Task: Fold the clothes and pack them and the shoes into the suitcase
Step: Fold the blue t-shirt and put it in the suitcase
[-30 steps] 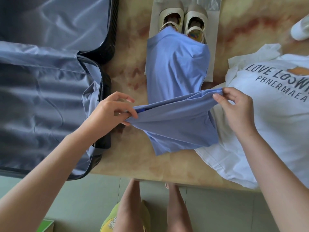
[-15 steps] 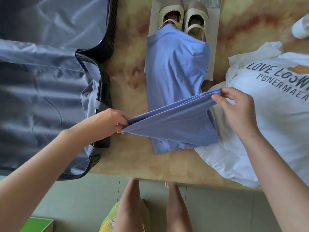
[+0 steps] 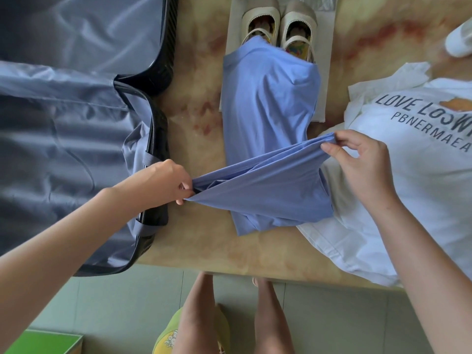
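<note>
Centre frame: the left hand (image 3: pixel 163 182), now fisted round the hem of the blue top (image 3: pixel 268 111), pulls it taut against the pinching right hand (image 3: pixel 357 162); the fold looks unfinished.

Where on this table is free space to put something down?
Bare table lies between the suitcase and the blue shirt, and along the near edge below the shirt. The right side is crowded by the white T-shirt; the shoes fill the far middle.

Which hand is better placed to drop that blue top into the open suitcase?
Probably the left hand: it pinches the blue top beside the suitcase rim, while the right hand holds the other end over the white T-shirt.
</note>
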